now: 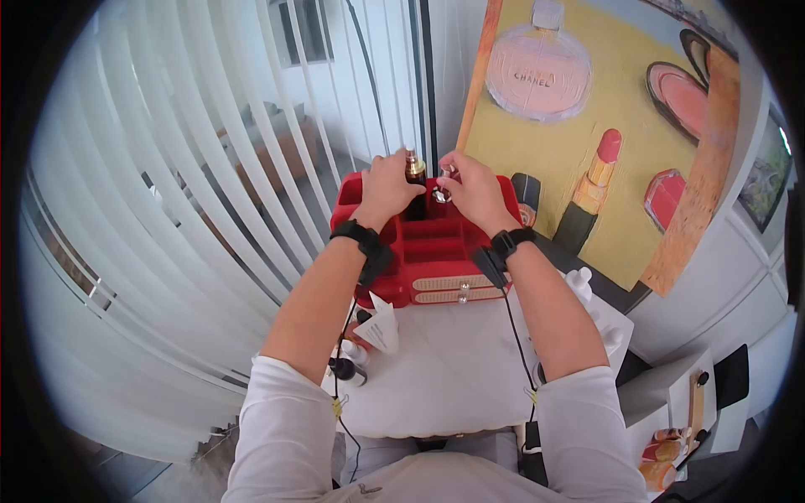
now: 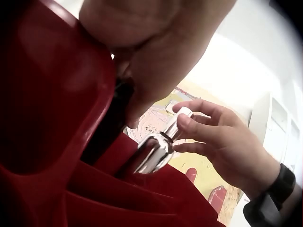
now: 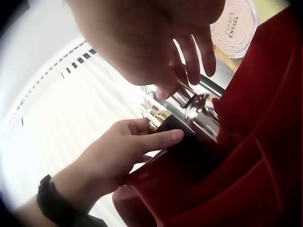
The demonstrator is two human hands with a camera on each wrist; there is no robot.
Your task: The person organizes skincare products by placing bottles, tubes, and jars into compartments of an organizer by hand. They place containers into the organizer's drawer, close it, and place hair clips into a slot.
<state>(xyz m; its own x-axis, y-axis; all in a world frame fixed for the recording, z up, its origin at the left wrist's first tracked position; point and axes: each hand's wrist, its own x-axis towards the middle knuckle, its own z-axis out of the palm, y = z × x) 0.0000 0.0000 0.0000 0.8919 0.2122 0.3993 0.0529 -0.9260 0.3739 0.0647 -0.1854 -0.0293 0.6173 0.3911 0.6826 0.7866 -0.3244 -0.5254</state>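
Note:
A red organizer (image 1: 436, 272) with compartments and two woven-front drawers stands at the table's far end. The left hand (image 1: 387, 191) grips a dark bottle with a gold neck (image 1: 415, 172) at the organizer's back row; in the right wrist view the left hand (image 3: 113, 149) has its thumb along the dark bottle (image 3: 177, 135). Beside it, the right hand (image 1: 474, 193) pinches the narrow top of a shiny silver bottle (image 1: 441, 194). The left wrist view shows the right hand (image 2: 227, 137) with fingertips round that silver bottle's neck (image 2: 158, 149), its lower part inside the organizer.
Small bottles (image 1: 348, 369) and a folded white paper (image 1: 381, 325) lie on the white table (image 1: 436, 369) at the left. White bottles (image 1: 579, 281) stand at the right edge. Behind are a painting (image 1: 537, 142) and vertical blinds (image 1: 184, 168).

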